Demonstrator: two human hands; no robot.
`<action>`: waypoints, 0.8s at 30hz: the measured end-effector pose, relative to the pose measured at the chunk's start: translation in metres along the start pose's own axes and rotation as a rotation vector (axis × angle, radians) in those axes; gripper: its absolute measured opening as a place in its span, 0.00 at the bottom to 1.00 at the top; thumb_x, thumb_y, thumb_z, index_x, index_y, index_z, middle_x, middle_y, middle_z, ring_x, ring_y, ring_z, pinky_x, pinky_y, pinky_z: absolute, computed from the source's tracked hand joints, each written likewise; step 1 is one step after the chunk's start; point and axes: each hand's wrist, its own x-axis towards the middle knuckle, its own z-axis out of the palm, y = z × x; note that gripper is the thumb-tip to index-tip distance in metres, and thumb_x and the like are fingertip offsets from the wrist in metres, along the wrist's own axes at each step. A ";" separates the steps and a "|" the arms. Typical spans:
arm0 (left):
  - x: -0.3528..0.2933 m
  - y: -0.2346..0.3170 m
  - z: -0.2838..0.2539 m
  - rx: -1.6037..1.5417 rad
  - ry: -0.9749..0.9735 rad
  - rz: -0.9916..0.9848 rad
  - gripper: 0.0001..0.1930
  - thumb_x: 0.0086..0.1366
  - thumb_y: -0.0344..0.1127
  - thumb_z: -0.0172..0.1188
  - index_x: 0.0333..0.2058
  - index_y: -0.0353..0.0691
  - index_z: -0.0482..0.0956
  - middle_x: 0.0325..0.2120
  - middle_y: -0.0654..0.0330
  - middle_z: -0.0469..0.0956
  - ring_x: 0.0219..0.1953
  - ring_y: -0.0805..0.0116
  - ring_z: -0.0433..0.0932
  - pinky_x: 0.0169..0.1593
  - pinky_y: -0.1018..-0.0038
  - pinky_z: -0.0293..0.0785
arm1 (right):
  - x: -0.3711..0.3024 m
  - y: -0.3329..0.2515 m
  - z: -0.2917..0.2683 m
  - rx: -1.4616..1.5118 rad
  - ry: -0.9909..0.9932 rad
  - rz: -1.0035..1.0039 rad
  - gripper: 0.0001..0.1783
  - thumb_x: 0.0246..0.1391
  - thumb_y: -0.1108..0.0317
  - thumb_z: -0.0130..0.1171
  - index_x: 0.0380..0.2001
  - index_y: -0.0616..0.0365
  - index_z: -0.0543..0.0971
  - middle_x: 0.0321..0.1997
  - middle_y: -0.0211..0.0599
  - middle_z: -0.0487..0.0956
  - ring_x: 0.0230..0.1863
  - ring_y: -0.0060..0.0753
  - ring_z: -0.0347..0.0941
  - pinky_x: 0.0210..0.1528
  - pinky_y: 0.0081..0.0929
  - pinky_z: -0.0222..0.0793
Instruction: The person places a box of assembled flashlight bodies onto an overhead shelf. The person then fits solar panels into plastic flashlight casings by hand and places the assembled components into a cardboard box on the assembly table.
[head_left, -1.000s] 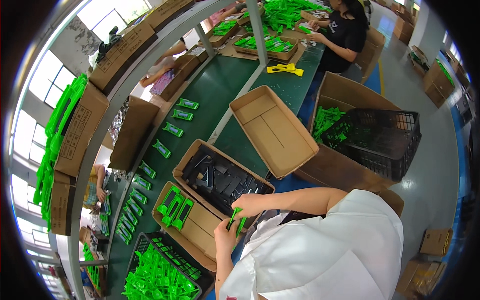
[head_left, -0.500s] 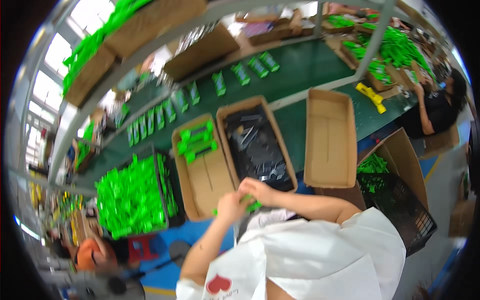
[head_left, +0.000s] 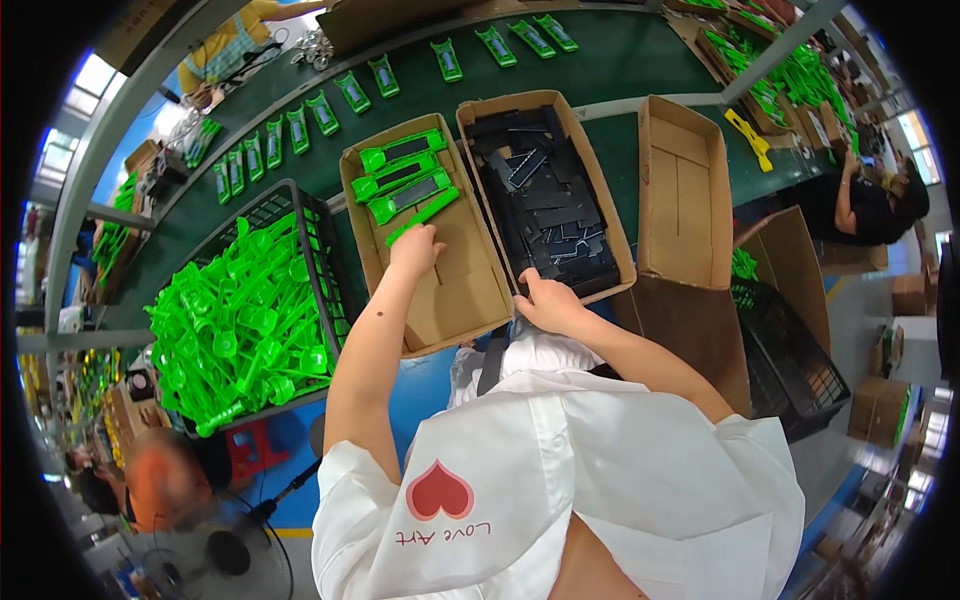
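My left hand (head_left: 416, 252) is closed on a slim green plastic part (head_left: 423, 216) and holds it over the left cardboard box (head_left: 465, 295). Several green parts with dark panels (head_left: 398, 178) lie side by side at the far end of that box. My right hand (head_left: 550, 303) is at the near left corner of the middle cardboard box (head_left: 612, 235). Its fingers are curled at the rim, and what they hold, if anything, is hidden. Flat dark strips (head_left: 560, 195) fill the middle box.
A black crate (head_left: 322, 240) heaped with green parts stands at left. Finished-looking green pieces (head_left: 352, 92) line the green bench (head_left: 420, 105). At right are a bare cardboard box (head_left: 685, 200), a yellow piece (head_left: 748, 140), a black crate (head_left: 790, 350) and a person (head_left: 860, 205).
My hands were together over the near end of the boxes and have moved apart. The left has carried a green part forward into the left box; the right has moved to the middle box's corner.
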 end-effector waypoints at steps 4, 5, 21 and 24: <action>0.010 -0.023 0.013 0.141 0.138 0.014 0.14 0.48 0.36 0.57 0.34 0.38 0.69 0.36 0.52 0.67 0.40 0.53 0.68 0.39 0.63 0.69 | -0.010 -0.008 0.018 -0.036 0.217 -0.042 0.13 0.44 0.67 0.49 0.31 0.62 0.61 0.23 0.50 0.72 0.27 0.54 0.69 0.28 0.44 0.64; 0.011 -0.029 0.012 0.114 0.194 0.014 0.13 0.48 0.35 0.57 0.32 0.37 0.69 0.35 0.52 0.68 0.39 0.54 0.68 0.38 0.62 0.69 | -0.011 -0.009 0.019 -0.060 0.241 -0.038 0.12 0.44 0.67 0.49 0.30 0.62 0.62 0.26 0.49 0.72 0.28 0.52 0.69 0.29 0.43 0.64; -0.099 0.011 -0.021 -0.558 0.508 -0.062 0.07 0.50 0.26 0.54 0.30 0.36 0.73 0.32 0.53 0.71 0.36 0.55 0.71 0.39 0.69 0.67 | 0.110 0.073 -0.075 -0.284 0.271 -0.028 0.18 0.37 0.67 0.59 0.36 0.55 0.70 0.38 0.40 0.69 0.40 0.46 0.68 0.39 0.37 0.66; -0.105 0.001 -0.045 -0.534 0.702 -0.110 0.08 0.50 0.25 0.53 0.32 0.35 0.72 0.32 0.53 0.71 0.36 0.55 0.71 0.39 0.70 0.67 | 0.121 0.060 -0.084 -0.349 0.032 0.091 0.17 0.34 0.65 0.62 0.31 0.58 0.71 0.32 0.44 0.72 0.39 0.47 0.68 0.38 0.36 0.64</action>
